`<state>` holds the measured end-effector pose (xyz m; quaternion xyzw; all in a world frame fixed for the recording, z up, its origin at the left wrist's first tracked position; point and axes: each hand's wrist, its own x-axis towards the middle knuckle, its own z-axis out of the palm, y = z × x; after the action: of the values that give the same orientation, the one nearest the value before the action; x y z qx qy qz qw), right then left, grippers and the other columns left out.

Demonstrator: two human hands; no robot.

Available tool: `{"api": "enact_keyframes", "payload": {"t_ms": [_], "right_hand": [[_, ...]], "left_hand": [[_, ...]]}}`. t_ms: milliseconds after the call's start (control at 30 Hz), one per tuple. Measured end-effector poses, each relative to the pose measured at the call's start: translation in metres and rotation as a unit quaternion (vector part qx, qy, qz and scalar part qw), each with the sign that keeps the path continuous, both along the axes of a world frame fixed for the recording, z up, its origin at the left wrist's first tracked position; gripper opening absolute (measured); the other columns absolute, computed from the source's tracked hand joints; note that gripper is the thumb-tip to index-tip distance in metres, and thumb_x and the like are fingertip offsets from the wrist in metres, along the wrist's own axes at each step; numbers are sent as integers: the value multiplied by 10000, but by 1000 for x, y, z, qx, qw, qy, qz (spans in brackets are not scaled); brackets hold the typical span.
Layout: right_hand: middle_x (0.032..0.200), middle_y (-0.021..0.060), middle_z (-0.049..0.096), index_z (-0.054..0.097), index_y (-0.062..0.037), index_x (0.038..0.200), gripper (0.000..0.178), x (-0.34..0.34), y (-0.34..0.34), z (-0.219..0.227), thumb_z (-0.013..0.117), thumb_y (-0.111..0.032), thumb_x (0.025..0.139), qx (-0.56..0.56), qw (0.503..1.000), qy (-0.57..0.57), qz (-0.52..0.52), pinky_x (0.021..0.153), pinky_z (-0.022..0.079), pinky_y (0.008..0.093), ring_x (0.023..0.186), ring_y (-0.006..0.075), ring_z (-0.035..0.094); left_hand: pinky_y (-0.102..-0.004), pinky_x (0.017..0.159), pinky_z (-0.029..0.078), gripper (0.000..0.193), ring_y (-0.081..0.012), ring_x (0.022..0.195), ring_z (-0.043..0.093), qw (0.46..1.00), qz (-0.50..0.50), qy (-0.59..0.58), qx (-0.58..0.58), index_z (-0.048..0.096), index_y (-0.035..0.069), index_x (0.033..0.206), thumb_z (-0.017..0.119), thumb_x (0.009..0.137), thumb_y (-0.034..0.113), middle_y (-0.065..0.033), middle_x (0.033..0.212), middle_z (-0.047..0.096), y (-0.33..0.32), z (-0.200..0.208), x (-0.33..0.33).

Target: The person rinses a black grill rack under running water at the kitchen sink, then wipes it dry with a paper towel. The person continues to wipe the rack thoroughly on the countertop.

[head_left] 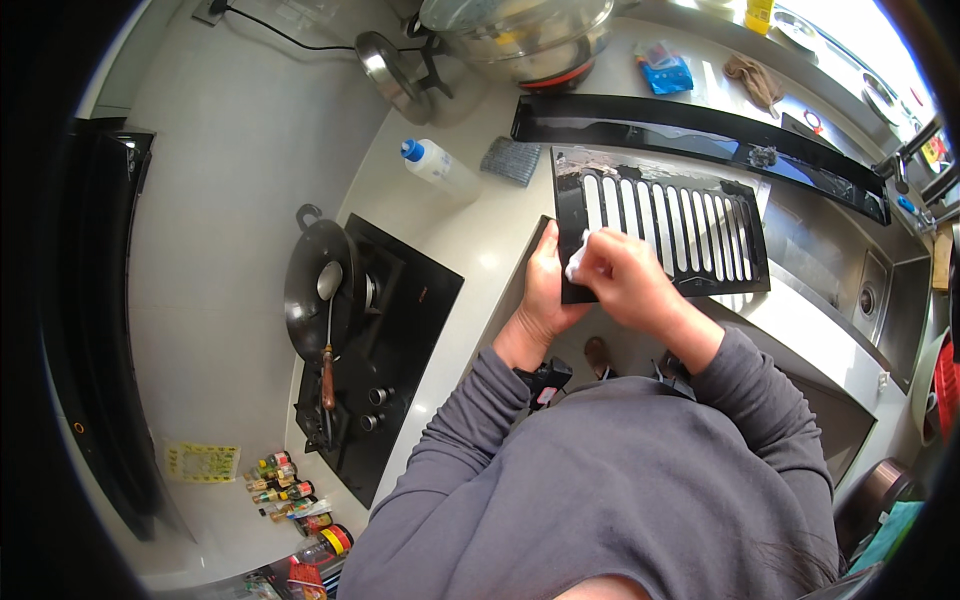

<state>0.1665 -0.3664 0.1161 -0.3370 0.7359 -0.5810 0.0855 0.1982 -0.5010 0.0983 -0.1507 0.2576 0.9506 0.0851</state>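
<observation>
A black slotted panel (569, 195) lies tilted over the counter's edge in front of me, with peeling, smeared residue along its far side. My left hand (545, 283) grips its left edge, thumb up along the side and the other fingers partly hidden. Pinched in my right hand (628, 277) is a small white wad (575, 264), cloth or tissue, pressed against the panel's near left corner. Beyond the panel rests a long black strip (640, 125) with a grey scrubber (763, 156) on it.
Left stands a black gas hob (415, 290) with a wok (300, 290) and ladle (329, 283). A blue-capped bottle (440, 170) and grey cloth pad (511, 160) sit near the panel. The steel sink (800, 235) is at right; a steel pot (520, 45) stands behind.
</observation>
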Motion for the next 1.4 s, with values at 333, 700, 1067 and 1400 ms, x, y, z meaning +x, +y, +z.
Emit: {"api": "enact_keyframes", "payload": {"t_ms": [333,700,1067,1400], "right_hand": [[783,154,570,515,-17,750,153,3,3,0,664,-36,779,16,999,-5,33,688,476,421,747,370,590],[976,112,600,640,-48,947,224,-35,1,3,630,23,735,1,994,101,31,802,509,407,920,351,610],[1438,219,442,476,44,1356,500,-60,-7,8,571,-85,883,110,968,219,54,1116,335,419,1365,366,373],[1447,312,376,392,94,1387,531,-104,59,-56,473,-252,992,234,950,189,-89,1157,243,463,1385,420,327]], "left_hand": [[-361,854,530,567,-225,929,632,999,-24,10,-35,544,44,1190,236,1037,495,-104,1029,633,-1,-2,-1],[-370,845,531,773,-220,994,622,986,-53,32,-156,521,62,1222,194,949,707,-102,1086,614,1,-1,3],[-302,695,497,383,-199,758,625,959,-67,96,-256,372,101,1279,520,925,94,-116,900,605,12,14,2],[-326,702,527,469,-227,789,629,971,-28,102,-214,352,123,1287,508,868,-17,-133,987,595,6,10,6]]}}
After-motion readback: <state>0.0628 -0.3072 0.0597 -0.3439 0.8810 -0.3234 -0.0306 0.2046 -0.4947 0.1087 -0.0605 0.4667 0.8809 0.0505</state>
